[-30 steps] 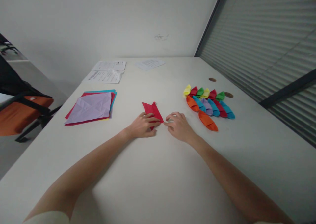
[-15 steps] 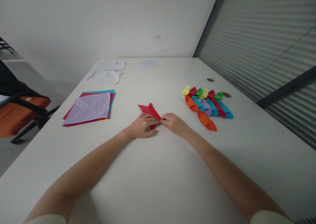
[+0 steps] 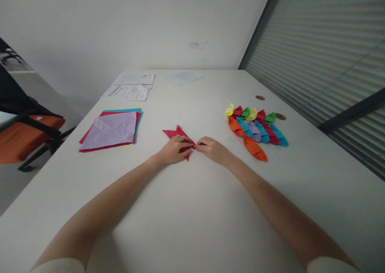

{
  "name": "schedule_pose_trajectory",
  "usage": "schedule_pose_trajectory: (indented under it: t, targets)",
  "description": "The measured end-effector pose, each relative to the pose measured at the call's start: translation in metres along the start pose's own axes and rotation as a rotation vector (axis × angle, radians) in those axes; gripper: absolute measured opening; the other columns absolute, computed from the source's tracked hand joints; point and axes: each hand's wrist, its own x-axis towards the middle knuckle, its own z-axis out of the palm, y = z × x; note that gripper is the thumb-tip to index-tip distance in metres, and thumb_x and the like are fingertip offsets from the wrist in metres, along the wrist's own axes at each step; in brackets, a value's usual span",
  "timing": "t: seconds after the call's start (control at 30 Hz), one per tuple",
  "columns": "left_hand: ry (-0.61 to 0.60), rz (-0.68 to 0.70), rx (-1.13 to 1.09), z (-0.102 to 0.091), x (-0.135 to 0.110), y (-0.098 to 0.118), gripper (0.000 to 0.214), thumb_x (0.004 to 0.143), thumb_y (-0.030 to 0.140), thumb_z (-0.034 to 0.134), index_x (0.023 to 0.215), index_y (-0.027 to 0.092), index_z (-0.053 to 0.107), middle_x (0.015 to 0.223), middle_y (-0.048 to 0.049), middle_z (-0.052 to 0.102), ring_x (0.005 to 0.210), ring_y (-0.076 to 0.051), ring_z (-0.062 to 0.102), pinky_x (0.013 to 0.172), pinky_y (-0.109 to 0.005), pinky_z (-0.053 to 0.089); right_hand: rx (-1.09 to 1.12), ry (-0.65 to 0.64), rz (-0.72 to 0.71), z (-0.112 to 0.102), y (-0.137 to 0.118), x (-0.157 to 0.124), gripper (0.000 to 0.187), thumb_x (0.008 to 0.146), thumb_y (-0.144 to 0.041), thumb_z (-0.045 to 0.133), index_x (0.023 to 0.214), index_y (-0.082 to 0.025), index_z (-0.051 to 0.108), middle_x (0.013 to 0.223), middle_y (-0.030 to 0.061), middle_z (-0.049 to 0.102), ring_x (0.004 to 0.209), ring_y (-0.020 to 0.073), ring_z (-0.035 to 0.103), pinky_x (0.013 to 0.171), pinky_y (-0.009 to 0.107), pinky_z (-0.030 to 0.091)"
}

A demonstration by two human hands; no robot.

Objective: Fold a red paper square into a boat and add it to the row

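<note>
As left hand (image 3: 174, 150) and right hand (image 3: 213, 149) pinch the red paper (image 3: 176, 133), its tip has swung left.

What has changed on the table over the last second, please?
The right hand moved left and took hold of the red paper at its near corner beside the left hand, which kept holding it; the paper's far end swung left. The folded pieces and sheet stack stayed put.
</note>
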Motion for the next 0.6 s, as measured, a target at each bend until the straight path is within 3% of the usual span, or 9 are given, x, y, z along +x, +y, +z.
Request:
schedule_pose_trajectory:
  t: [0.33, 0.6]
  targets:
    - [0.088, -0.114, -0.034, 0.003, 0.001, -0.004, 0.015, 0.082, 0.02, 0.066, 0.093, 0.018, 0.076, 0.101, -0.0085, 0.069, 0.092, -0.021, 0.063, 0.087, -0.04, 0.051, -0.182, -0.034, -0.079, 0.002, -0.007, 0.01, 0.033, 0.101, -0.024, 0.04, 0.097, -0.018, 0.072, 0.088, 0.0092, 0.064, 0.086, 0.0195, 0.056, 0.081, 0.035, 0.047]
    - [0.101, -0.169, -0.06, 0.004, 0.002, -0.01, 0.014, 0.085, 0.028, 0.068, 0.091, 0.019, 0.076, 0.091, -0.0078, 0.069, 0.085, -0.02, 0.062, 0.08, -0.036, 0.052, 0.229, 0.071, 0.07, 0.01, -0.004, 0.014, 0.018, 0.093, -0.029, 0.058, 0.097, -0.019, 0.073, 0.092, 0.0063, 0.065, 0.087, 0.0173, 0.06, 0.083, 0.033, 0.051]
